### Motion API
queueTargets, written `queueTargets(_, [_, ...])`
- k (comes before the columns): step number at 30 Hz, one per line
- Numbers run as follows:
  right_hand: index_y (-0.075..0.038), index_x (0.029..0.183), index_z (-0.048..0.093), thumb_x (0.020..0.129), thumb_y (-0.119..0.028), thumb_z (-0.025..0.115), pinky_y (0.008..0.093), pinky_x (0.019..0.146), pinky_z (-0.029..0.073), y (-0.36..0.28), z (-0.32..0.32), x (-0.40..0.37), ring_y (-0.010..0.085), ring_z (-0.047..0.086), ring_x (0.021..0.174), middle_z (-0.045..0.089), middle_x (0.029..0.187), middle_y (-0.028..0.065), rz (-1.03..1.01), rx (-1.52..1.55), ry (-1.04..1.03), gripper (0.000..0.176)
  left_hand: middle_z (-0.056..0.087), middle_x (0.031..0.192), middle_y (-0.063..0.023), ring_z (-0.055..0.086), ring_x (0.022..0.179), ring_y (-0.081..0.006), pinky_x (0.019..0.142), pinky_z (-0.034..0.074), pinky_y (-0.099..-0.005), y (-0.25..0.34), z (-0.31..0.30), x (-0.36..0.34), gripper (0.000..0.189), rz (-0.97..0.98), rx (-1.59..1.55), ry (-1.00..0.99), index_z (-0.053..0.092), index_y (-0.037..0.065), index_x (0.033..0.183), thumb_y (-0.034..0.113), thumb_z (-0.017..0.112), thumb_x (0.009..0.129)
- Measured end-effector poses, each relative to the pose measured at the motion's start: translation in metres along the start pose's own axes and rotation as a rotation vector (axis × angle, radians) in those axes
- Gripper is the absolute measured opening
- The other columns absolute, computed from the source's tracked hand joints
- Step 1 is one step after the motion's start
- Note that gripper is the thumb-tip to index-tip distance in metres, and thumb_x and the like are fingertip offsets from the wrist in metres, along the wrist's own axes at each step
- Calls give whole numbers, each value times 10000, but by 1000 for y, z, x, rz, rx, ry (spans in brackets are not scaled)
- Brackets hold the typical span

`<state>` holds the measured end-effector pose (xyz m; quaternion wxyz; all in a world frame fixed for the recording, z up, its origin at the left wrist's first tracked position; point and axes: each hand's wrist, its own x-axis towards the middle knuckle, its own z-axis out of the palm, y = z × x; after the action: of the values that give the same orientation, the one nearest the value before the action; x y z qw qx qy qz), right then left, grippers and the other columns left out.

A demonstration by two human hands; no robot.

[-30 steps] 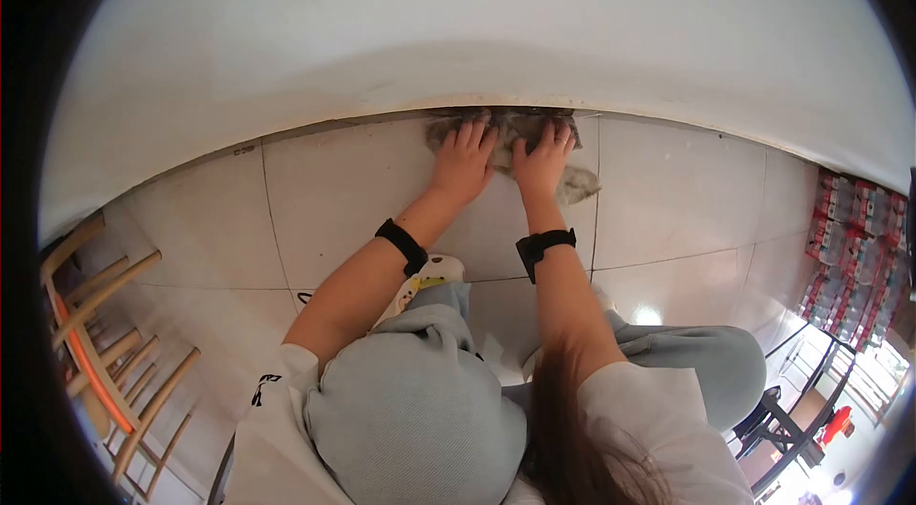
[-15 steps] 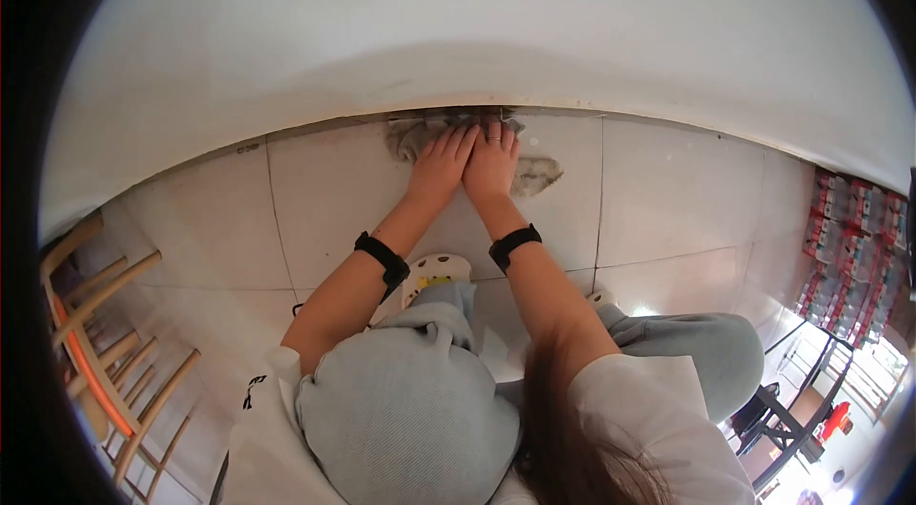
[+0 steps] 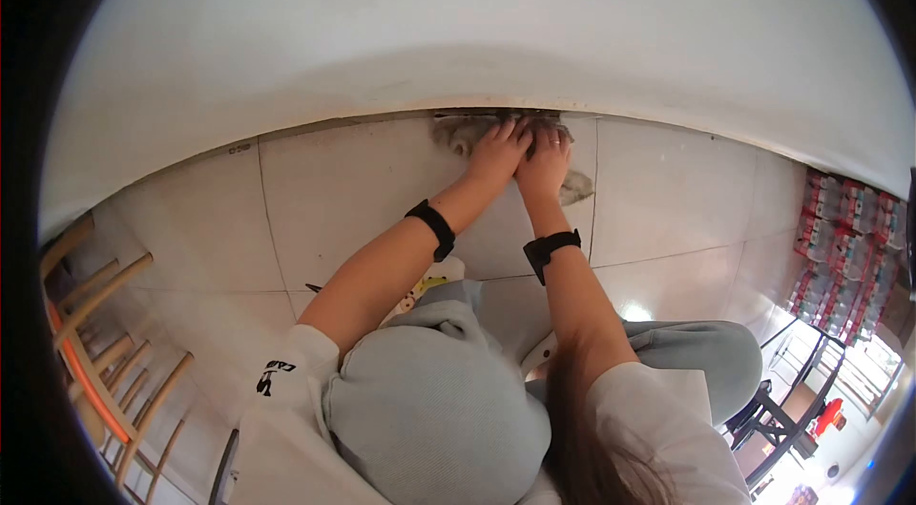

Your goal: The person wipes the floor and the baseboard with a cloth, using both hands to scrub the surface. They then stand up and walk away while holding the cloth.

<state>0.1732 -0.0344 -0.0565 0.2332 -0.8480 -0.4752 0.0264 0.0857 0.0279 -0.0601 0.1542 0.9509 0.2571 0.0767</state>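
Note:
A grey, dirty rag (image 3: 458, 135) lies bunched on the tiled floor, along the foot of the white wall (image 3: 458, 9). My left hand (image 3: 498, 157) presses onto it with the fingers bent over the cloth. Right beside it, my right hand (image 3: 545, 169), with a ring on one finger, bears down on the same rag. The two hands touch near the thumbs. A loose end of the rag sticks out to the right of my right wrist. Both palms and the cloth under them are hidden.
Light floor tiles (image 3: 363, 190) with dark joints surround the hands. Wooden stools or chairs (image 3: 124, 352) stand at the left edge. Stacked red-and-clear packages (image 3: 844, 247) are at the right, with a black metal frame (image 3: 797, 410) below them. My shoe (image 3: 444, 274) is close behind my arms.
Both hands and the rag have slid to the right along the wall's foot. My forearms have followed, and the rag's loose end has shifted right too.

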Motion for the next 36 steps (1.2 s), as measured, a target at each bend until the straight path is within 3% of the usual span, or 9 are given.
queueTargets(2, [-15, 1063, 595, 794, -187, 534, 430, 923, 373, -6, 8, -3, 355, 474, 1059, 571, 1143, 143, -79, 44, 76, 325, 449, 1337, -76, 443, 1163, -233, 948, 402, -360, -4, -8, -3, 416, -73, -35, -43, 502, 44, 1154, 124, 550, 749])
queueTargets(5, [-4, 1039, 598, 765, -158, 543, 448, 914, 378, -31, 18, -6, 349, 481, 1035, 574, 1110, 154, -234, -46, -55, 319, 436, 1349, -68, 441, 1160, -230, 946, 404, -364, -18, -30, -28, 434, -171, -1, -107, 502, 46, 1163, 112, 559, 738])
queueTargets(9, [-7, 1065, 589, 745, -143, 543, 428, 926, 374, -69, 43, -17, 337, 478, 1037, 563, 1109, 149, -255, 70, -136, 350, 407, 1372, -73, 423, 1181, -238, 947, 401, -370, -44, -45, -67, 493, -289, 88, -58, 475, 36, 1210, 99, 568, 730])
queueTargets(17, [-64, 1114, 581, 776, -187, 531, 422, 953, 346, -71, 14, -8, 286, 459, 1116, 546, 1158, 86, -294, -88, -250, 363, 424, 1348, -125, 412, 1189, -262, 942, 385, -342, -44, -31, -65, 459, -193, 177, 62, 487, -6, 1181, 101, 555, 740])
queueTargets(21, [-92, 1170, 556, 783, -208, 531, 447, 950, 334, -37, 1, -5, 285, 457, 1120, 533, 1197, 66, -224, -246, -241, 404, 465, 1293, -143, 447, 1157, -256, 953, 380, -338, -25, 2, -42, 395, -165, -12, 51, 520, -11, 1136, 108, 524, 759])
queueTargets(24, [-95, 1207, 533, 786, -222, 532, 447, 940, 335, -2, -14, 1, 292, 443, 1133, 514, 1236, 65, -159, -320, -203, 439, 489, 1259, -146, 451, 1157, -260, 977, 366, -335, -3, 25, -13, 384, -22, -27, 126, 531, 1, 1130, 122, 519, 766])
queueTargets(27, [-87, 1215, 526, 786, -244, 534, 443, 930, 338, 15, -20, 3, 307, 424, 1142, 492, 1270, 68, -62, -333, -148, 457, 467, 1295, -144, 396, 1220, -255, 991, 351, -348, 14, 14, 9, 428, 112, 146, 58, 492, -15, 1184, 120, 505, 778])
queueTargets(32, [-50, 1185, 543, 766, -281, 555, 423, 913, 351, 20, -3, 0, 328, 419, 1111, 472, 1281, 103, 27, -184, 17, 478, 476, 1292, -113, 413, 1202, -238, 986, 350, -345, 13, 7, 5, 404, 115, 103, 76, 515, 26, 1167, 126, 513, 776])
queueTargets(36, [-21, 1188, 530, 780, -234, 541, 401, 912, 361, 1, -5, 0, 321, 431, 1084, 480, 1249, 128, 28, -215, -144, 460, 494, 1269, -95, 421, 1191, -254, 979, 354, -365, 8, -17, -15, 409, 50, 89, 48, 525, 49, 1155, 120, 542, 753])
